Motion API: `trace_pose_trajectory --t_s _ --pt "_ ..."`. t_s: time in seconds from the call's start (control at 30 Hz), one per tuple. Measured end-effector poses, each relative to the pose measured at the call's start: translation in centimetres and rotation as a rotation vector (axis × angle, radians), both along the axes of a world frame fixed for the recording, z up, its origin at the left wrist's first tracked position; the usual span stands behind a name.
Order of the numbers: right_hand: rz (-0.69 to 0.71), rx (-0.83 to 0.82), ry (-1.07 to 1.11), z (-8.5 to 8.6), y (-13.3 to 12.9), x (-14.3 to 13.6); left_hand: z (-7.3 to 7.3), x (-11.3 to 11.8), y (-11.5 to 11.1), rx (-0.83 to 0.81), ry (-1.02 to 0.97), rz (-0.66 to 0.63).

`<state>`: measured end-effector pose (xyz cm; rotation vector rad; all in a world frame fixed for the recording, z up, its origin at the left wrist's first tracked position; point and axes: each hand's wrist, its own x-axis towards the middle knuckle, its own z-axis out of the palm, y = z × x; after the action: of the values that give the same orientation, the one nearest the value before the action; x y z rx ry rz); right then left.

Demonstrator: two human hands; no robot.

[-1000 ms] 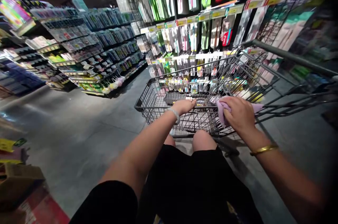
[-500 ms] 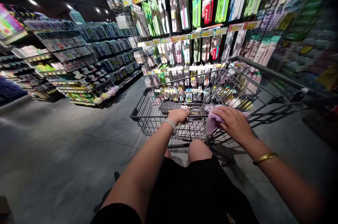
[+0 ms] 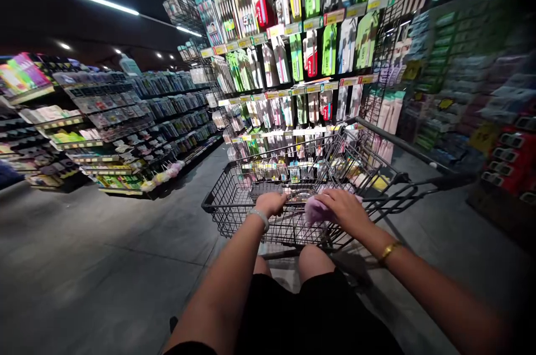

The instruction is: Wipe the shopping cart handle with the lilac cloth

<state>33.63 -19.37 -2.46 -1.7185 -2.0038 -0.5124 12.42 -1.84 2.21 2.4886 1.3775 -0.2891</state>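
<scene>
A black wire shopping cart (image 3: 234, 206) stands sideways in front of my knees, its handle to the right. My left hand (image 3: 271, 204), with a pale bangle on the wrist, is closed around the near top rim of the basket. Just to the right, my right hand (image 3: 347, 211) presses a light purple cloth (image 3: 315, 212) over the same rim, its fingers curled on the fabric. The cloth hangs down over the wire side, and part of it shows behind the hand. A grey item (image 3: 263, 187) lies in the basket, partly hidden by my left hand.
Behind the cart rises a rack of packaged toothbrushes (image 3: 312, 53) with price strips. Stocked shelves (image 3: 121, 104) line the left side across the grey floor (image 3: 138, 254). More goods, including red packages (image 3: 508, 159), stand at the right. The cart handle (image 3: 454, 181) juts out to the right.
The view has tilted up, so the cart and both hands appear lower. My right hand and the cloth have come slightly nearer to my left hand, which still grips the rim.
</scene>
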Motion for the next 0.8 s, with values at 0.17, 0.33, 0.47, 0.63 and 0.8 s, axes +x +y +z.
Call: trace_pose_trajectory --t_s 0.17,0.33,0.47,0.63,0.8 --pt "-0.147 0.033 -0.023 -0.3 -0.2 0.0 -0.4 -1.0 0.9 -0.015 -0.005 0.008" --pt "-0.115 -0.073 -0.04 1.1 3.9 -6.4 -0.7 -2.1 1.9 0.051 -0.006 0.017" --pt "-0.042 -0.127 -0.11 1.7 6.0 -8.9 -0.5 -3.5 3.0 0.066 0.002 0.025" --pt "-0.017 -0.083 -0.107 1.6 4.7 -6.7 -0.2 -4.7 4.1 0.036 0.02 0.044" --pt "-0.087 -0.065 -0.122 0.9 1.6 -1.9 -0.1 -4.8 4.3 0.037 0.005 0.033"
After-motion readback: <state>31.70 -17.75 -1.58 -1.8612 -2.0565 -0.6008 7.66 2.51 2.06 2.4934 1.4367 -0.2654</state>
